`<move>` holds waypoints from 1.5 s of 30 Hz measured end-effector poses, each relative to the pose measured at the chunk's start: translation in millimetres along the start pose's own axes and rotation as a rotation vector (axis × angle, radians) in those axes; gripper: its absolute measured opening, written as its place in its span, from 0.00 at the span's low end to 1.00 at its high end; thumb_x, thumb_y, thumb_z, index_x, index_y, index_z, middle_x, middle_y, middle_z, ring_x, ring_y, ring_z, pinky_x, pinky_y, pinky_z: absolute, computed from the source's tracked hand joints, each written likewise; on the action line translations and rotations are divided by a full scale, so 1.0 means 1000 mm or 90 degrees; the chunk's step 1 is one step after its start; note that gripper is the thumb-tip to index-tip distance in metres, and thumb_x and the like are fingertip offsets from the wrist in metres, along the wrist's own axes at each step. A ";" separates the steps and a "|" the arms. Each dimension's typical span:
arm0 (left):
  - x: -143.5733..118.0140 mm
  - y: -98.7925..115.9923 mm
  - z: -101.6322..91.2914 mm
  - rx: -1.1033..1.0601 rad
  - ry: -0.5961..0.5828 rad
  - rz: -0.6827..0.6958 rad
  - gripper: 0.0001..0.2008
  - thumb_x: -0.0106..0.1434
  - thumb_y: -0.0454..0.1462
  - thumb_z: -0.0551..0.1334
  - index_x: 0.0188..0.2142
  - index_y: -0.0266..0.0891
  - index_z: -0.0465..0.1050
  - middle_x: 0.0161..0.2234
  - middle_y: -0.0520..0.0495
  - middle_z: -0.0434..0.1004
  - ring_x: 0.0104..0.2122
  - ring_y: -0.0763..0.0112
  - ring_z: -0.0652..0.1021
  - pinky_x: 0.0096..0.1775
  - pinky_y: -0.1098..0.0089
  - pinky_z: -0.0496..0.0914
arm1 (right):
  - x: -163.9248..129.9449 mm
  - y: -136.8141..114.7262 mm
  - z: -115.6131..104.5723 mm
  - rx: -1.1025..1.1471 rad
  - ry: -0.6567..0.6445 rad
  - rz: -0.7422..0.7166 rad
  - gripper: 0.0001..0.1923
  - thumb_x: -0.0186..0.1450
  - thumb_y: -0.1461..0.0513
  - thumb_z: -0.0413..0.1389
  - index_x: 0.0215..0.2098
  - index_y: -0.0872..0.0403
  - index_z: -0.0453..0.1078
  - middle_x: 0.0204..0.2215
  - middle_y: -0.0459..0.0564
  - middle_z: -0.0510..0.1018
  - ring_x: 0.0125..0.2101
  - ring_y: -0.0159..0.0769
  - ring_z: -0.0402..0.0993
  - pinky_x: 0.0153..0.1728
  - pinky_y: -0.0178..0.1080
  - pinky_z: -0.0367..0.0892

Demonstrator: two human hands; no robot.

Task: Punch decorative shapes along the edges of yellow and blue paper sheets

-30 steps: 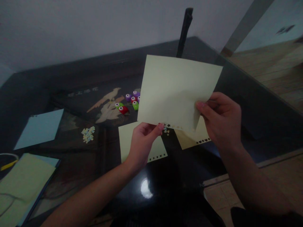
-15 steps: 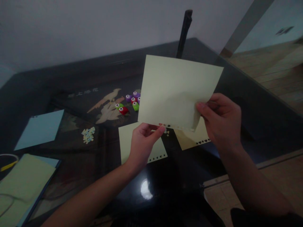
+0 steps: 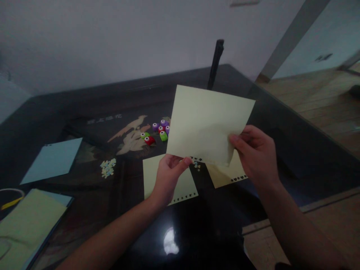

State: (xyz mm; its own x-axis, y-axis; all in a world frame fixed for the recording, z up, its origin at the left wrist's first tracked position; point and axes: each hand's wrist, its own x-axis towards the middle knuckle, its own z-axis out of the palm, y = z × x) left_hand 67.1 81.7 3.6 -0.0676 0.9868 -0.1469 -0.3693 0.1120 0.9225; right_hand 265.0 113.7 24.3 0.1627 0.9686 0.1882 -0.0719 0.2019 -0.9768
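Between my two hands a pale yellow sheet of paper [image 3: 208, 120] is held up, tilted, over the table. My left hand [image 3: 170, 172] pinches its lower edge between thumb and fingers, beside a few punched shapes along that edge. My right hand [image 3: 257, 153] grips the sheet's right side, thumb on the near face. Under it lie two more pale sheets, the left sheet [image 3: 182, 187] and the right sheet [image 3: 221, 178], each with a row of small punched holes along the near edge. Tiny paper cut-outs [image 3: 198, 166] lie on the dark table between them.
Several colourful craft punches [image 3: 149, 140] stand beyond the left sheet. A pile of paper cut-outs [image 3: 107, 167] and a light blue sheet [image 3: 54, 161] lie further left. A stack of coloured paper [image 3: 30, 221] is at the near left. Behind, a black upright post [image 3: 216, 63] rises.
The view has tilted up, so the table and its things sit lower in the picture. Both hands still hold the pale yellow sheet, which has barely moved against the table.
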 end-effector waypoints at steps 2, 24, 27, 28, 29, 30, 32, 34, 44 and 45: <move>0.006 0.006 -0.004 0.002 0.005 0.040 0.16 0.53 0.47 0.70 0.35 0.39 0.76 0.33 0.47 0.81 0.33 0.68 0.78 0.37 0.68 0.71 | 0.001 -0.001 -0.001 0.008 -0.012 0.028 0.06 0.58 0.61 0.63 0.34 0.48 0.73 0.27 0.43 0.80 0.28 0.33 0.77 0.31 0.38 0.73; 0.047 0.047 -0.026 0.316 -0.052 0.176 0.11 0.51 0.37 0.68 0.34 0.38 0.71 0.20 0.53 0.75 0.21 0.72 0.75 0.29 0.71 0.70 | 0.020 0.005 -0.005 -0.112 -0.062 0.096 0.15 0.50 0.58 0.66 0.34 0.55 0.72 0.20 0.42 0.74 0.21 0.29 0.68 0.24 0.35 0.63; 0.050 0.045 -0.010 0.334 -0.060 0.204 0.25 0.52 0.36 0.68 0.49 0.38 0.65 0.20 0.55 0.74 0.21 0.71 0.75 0.28 0.72 0.69 | 0.026 -0.009 -0.018 -0.150 -0.053 0.078 0.22 0.50 0.58 0.66 0.41 0.56 0.71 0.20 0.41 0.73 0.20 0.29 0.67 0.22 0.34 0.60; 0.052 0.042 -0.004 0.351 -0.066 0.218 0.29 0.53 0.36 0.67 0.54 0.38 0.61 0.20 0.56 0.74 0.21 0.71 0.75 0.28 0.72 0.68 | 0.028 -0.012 -0.024 -0.168 -0.063 0.074 0.24 0.50 0.58 0.65 0.44 0.56 0.70 0.20 0.41 0.73 0.20 0.29 0.66 0.21 0.34 0.60; 0.053 0.039 0.002 0.378 -0.076 0.232 0.31 0.54 0.36 0.66 0.56 0.39 0.58 0.20 0.56 0.74 0.21 0.71 0.75 0.28 0.72 0.67 | 0.030 -0.015 -0.032 -0.189 -0.071 0.074 0.26 0.51 0.58 0.65 0.46 0.56 0.69 0.20 0.41 0.73 0.19 0.29 0.66 0.21 0.34 0.59; 0.055 0.035 0.008 0.417 -0.092 0.240 0.31 0.54 0.35 0.66 0.56 0.39 0.58 0.20 0.57 0.73 0.21 0.71 0.75 0.27 0.72 0.67 | 0.031 -0.016 -0.040 -0.209 -0.082 0.080 0.27 0.51 0.57 0.65 0.48 0.56 0.68 0.20 0.41 0.73 0.19 0.29 0.65 0.20 0.33 0.58; 0.059 0.024 0.019 0.534 -0.155 0.233 0.21 0.56 0.35 0.64 0.49 0.39 0.64 0.20 0.56 0.74 0.22 0.70 0.75 0.28 0.72 0.66 | 0.032 -0.014 -0.058 -0.252 -0.099 0.105 0.30 0.52 0.56 0.64 0.50 0.56 0.67 0.19 0.40 0.72 0.17 0.28 0.63 0.18 0.33 0.56; 0.060 0.012 0.029 0.654 -0.240 0.209 0.10 0.56 0.33 0.63 0.38 0.39 0.68 0.21 0.54 0.75 0.24 0.69 0.76 0.29 0.71 0.65 | 0.031 -0.006 -0.076 -0.301 -0.121 0.140 0.30 0.52 0.55 0.64 0.50 0.56 0.65 0.19 0.41 0.72 0.17 0.29 0.63 0.17 0.33 0.56; 0.065 -0.015 0.045 0.767 -0.285 0.148 0.07 0.55 0.33 0.64 0.32 0.41 0.66 0.24 0.51 0.78 0.27 0.64 0.78 0.31 0.69 0.66 | 0.015 0.029 -0.102 -0.451 -0.096 0.102 0.19 0.55 0.53 0.60 0.40 0.56 0.70 0.21 0.47 0.75 0.20 0.33 0.66 0.21 0.36 0.58; 0.065 -0.015 0.044 0.772 -0.283 0.143 0.07 0.55 0.34 0.64 0.32 0.41 0.66 0.24 0.51 0.78 0.27 0.64 0.78 0.30 0.69 0.66 | 0.015 0.030 -0.101 -0.453 -0.099 0.099 0.19 0.55 0.53 0.60 0.40 0.56 0.70 0.21 0.47 0.75 0.20 0.33 0.66 0.22 0.36 0.58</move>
State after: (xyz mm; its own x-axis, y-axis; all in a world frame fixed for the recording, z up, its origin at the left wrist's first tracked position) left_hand 109.3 149.6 -4.4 0.3780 0.9252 -0.0341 0.6886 -0.2563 0.6784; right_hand 364.7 119.4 -12.4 0.0572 0.9984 0.0030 0.5800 -0.0308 -0.8140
